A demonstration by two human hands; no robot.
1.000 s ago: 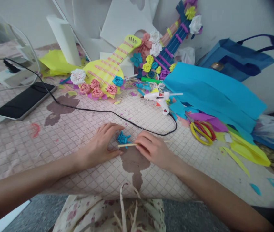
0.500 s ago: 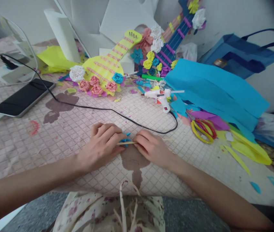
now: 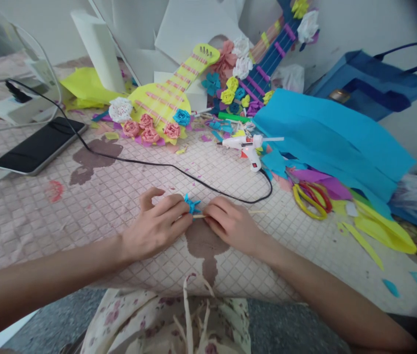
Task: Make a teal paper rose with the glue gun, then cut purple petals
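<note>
Close to the table's front edge, my left hand (image 3: 164, 223) pinches a small blue paper piece (image 3: 192, 203) with pointed tips, its lower part hidden by the fingers. My right hand (image 3: 230, 222) is closed around a thin wooden stick (image 3: 198, 216). One end of the stick reaches the blue paper at my left fingertips; the other sticks out past the right hand. Both hands rest low over the quilted tablecloth (image 3: 127, 191), their fingertips only a little apart.
A white glue gun (image 3: 247, 143) lies beyond the hands, its black cord (image 3: 179, 169) crossing the table. Yellow-handled scissors (image 3: 308, 202) and blue paper sheets (image 3: 326, 132) lie right. A phone (image 3: 41, 145) is left. A yellow paper guitar (image 3: 167, 98) with paper flowers stands behind.
My left fingers have shifted on the blue paper, and more of its pointed tips now show above them. My right hand keeps its grip on the stick. The view has shifted slightly.
</note>
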